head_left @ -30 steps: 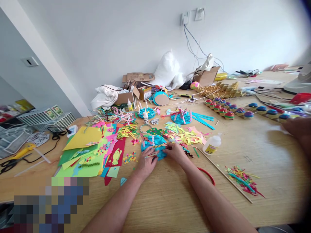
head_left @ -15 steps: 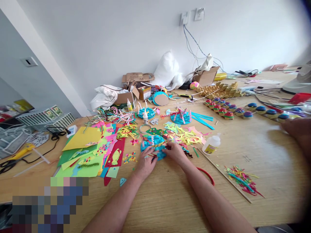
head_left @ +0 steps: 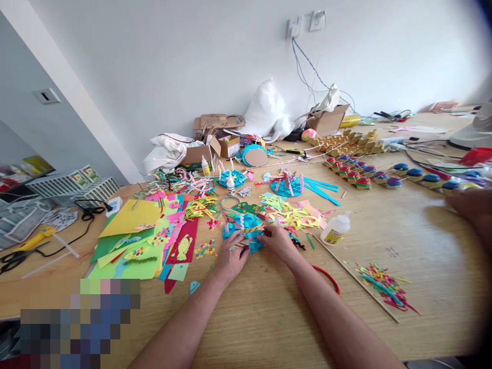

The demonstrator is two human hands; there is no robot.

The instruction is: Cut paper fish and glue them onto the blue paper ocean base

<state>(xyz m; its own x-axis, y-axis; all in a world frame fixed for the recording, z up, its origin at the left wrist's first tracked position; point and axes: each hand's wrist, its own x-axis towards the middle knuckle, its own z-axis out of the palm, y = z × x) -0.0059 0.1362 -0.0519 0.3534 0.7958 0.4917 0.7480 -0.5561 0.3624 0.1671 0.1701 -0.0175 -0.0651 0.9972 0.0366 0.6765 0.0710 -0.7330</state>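
A round blue craft base [head_left: 251, 221] with upright twisted pipe cleaners lies on the table in front of me. My left hand [head_left: 231, 259] rests on its left edge, fingers stretched out over a striped piece and thumb apart. At the right edge my right hand [head_left: 277, 241] is closed in a pinch at the end of a striped strip [head_left: 251, 229], which runs across the base. The fingertips partly cover that contact. Just behind the base are a green dotted paper shape [head_left: 248, 208] and a tape ring [head_left: 229, 203].
Right of my hands stand a glue bottle [head_left: 336, 229], a wooden stick [head_left: 361, 282] and a pile of paper shreds [head_left: 384, 288]. Coloured paper sheets [head_left: 134, 230] lie left. Behind are two more blue bases [head_left: 286, 188] and painted egg-carton strips [head_left: 357, 177]. Another person's hand [head_left: 471, 207] is far right.
Both hands stay at the same spot on the blue base with hardly any visible movement. The view has shifted very slightly.
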